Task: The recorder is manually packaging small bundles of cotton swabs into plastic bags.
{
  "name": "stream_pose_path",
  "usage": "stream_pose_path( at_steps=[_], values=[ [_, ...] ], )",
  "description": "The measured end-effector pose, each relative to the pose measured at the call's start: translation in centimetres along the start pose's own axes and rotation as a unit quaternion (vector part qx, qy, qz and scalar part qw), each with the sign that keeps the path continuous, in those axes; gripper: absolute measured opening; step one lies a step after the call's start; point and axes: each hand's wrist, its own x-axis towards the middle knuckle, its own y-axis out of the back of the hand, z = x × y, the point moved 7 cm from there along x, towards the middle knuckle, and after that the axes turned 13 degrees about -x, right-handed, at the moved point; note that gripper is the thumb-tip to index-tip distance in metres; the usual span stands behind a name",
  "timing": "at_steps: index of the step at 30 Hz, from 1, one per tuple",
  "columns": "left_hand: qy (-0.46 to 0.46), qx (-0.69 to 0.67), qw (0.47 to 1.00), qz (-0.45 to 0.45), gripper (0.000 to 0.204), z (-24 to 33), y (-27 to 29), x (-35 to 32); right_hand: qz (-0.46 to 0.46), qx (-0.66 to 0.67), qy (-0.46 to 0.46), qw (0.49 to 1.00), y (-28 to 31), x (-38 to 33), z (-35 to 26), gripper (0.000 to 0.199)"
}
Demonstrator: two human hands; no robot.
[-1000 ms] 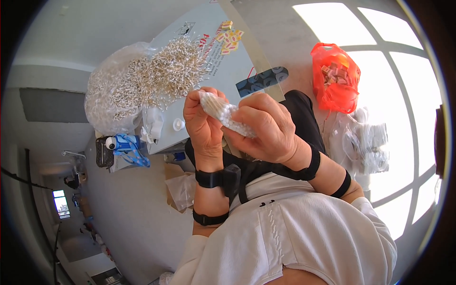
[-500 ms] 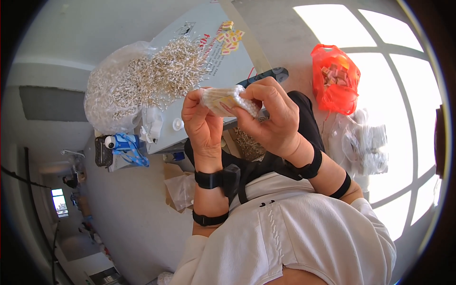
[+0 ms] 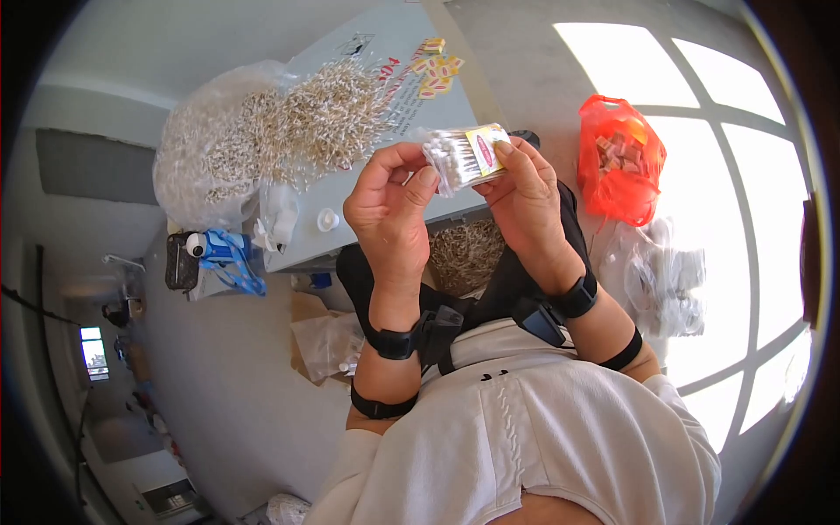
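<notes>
Left hand (image 3: 394, 206) pinches, thumb against fingers, the left end of a clear packet (image 3: 451, 164) of cotton swabs, upper centre of the frame; the right hand (image 3: 531, 201) clasps the other end, thumb on its yellow label (image 3: 482, 150). They seem to be tidying the packet; next calls for a light, steady pinch. Loose swabs (image 3: 328, 114) heap on the counter (image 3: 302, 245), upper left.

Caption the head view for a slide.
Left hand and right hand hold bagged cotton swabs near a heap of loose ones.
</notes>
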Motion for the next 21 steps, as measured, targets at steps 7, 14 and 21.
stream_pose_path(
  at_steps=[7, 14, 21],
  values=[
    [-0.054, 0.108, 0.993, 0.010, 0.019, 0.2, -0.2, -0.4, 0.006, 0.053, -0.084, 0.995, 0.1, -0.3, 1.7, 0.017],
    [-0.077, 0.145, 0.986, -0.008, 0.018, 0.5, -0.8, -0.4, 0.008, 0.105, -0.132, 0.986, 0.3, -0.2, 3.0, 0.021],
    [-0.109, 0.215, 0.970, -0.016, 0.019, 1.1, -1.0, -0.5, 0.010, 0.116, -0.144, 0.983, 0.3, -0.3, 3.2, 0.023]
  ],
)
